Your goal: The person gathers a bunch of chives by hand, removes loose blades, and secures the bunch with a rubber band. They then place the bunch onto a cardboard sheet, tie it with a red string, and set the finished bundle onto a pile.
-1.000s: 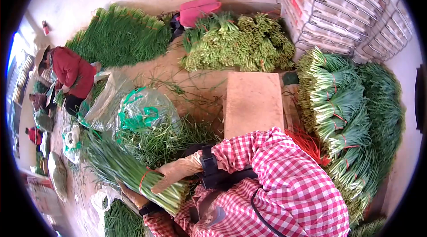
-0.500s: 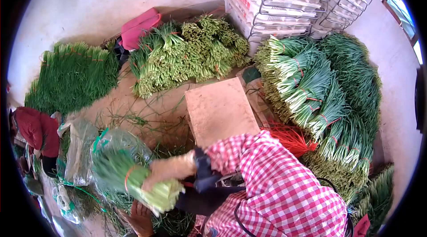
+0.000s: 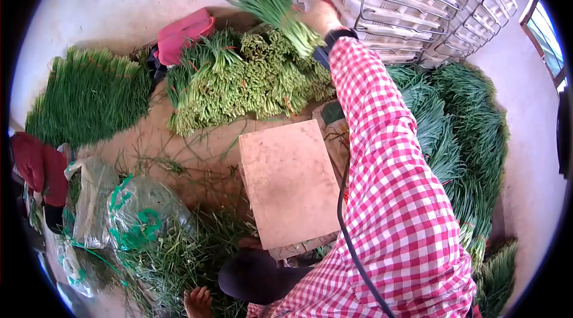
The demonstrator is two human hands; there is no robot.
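Observation:
My right hand [image 3: 321,18] is closed round a bunch of garlic chives [image 3: 276,10] at the top of the head view. Its long green leaves point up and left, slightly blurred, and its pale stems point down and right. The bunch is above the back end of a heap of chive bunches [image 3: 233,88], whose pale cut ends face forward. My arm, in a red and white checked sleeve [image 3: 382,157], reaches across the view and hides part of the right-hand heap. My left hand is out of view.
A square board [image 3: 289,183] lies before me. Other chive heaps stand at left [image 3: 89,97] and right [image 3: 471,121]. Stacked white crates [image 3: 400,10] stand behind. Loose trimmings [image 3: 179,258], plastic bags [image 3: 143,207] and a person in a maroon top [image 3: 45,169] are at left.
My right hand has carried the bunch from the lower left, above the bags, up and right to the back heap beside the crates. The board shows more fully now.

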